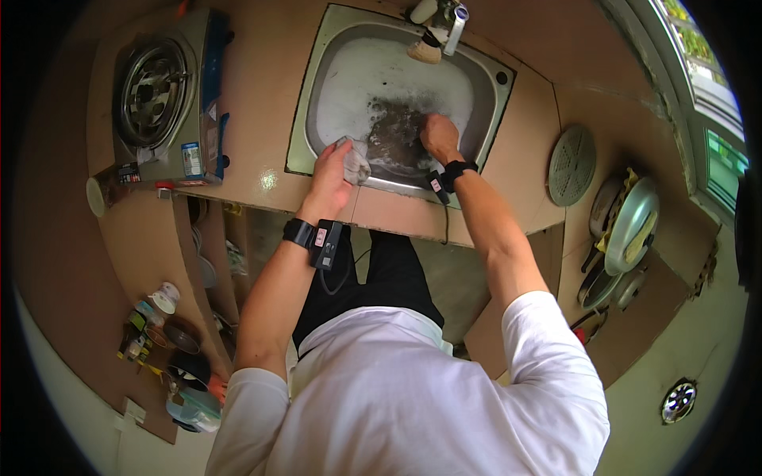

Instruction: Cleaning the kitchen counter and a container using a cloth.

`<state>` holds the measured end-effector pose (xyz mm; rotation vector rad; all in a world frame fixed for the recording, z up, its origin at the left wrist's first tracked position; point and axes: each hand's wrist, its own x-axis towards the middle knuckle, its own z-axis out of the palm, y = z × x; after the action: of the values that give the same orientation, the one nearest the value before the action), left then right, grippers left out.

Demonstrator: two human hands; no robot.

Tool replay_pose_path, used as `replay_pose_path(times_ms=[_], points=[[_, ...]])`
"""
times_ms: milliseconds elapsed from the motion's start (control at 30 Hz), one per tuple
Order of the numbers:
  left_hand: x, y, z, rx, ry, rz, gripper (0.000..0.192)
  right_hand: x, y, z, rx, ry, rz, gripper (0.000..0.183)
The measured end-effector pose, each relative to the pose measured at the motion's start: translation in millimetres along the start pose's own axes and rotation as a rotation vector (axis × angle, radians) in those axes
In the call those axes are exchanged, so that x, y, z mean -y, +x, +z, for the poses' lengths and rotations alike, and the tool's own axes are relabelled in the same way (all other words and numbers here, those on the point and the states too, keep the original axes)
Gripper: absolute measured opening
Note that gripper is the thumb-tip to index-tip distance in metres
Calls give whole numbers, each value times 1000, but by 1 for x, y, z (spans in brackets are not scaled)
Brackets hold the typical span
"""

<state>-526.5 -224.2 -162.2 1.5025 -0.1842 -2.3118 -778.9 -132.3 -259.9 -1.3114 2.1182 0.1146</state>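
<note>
A stainless steel sink holds murky water with white suds around a dark middle. My left hand grips a wet, greyish-white cloth at the sink's front left edge. Over the right part of the water is my right hand, its fingers curled and the fingertips hidden, so whether it holds anything does not show. A faucet stands at the back right rim, and a tan-headed brush hangs over the basin beside it. Both wrists wear black straps with small devices.
On the left of the counter stands a gas stove. A round perforated metal plate lies on the right, with a metal pot lid and pans beyond it. Bowls and containers sit at lower left; a window is at upper right.
</note>
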Motion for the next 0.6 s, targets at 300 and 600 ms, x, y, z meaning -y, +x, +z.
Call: replay_pose_path(times_ms=[300, 600], points=[[0, -2, -2, 3, -31, 2, 21, 12, -1, -3, 22, 130, -132, 18], [0, -4, 5, -40, -25, 0, 25, -2, 3, 2, -56, 94, 2, 17]])
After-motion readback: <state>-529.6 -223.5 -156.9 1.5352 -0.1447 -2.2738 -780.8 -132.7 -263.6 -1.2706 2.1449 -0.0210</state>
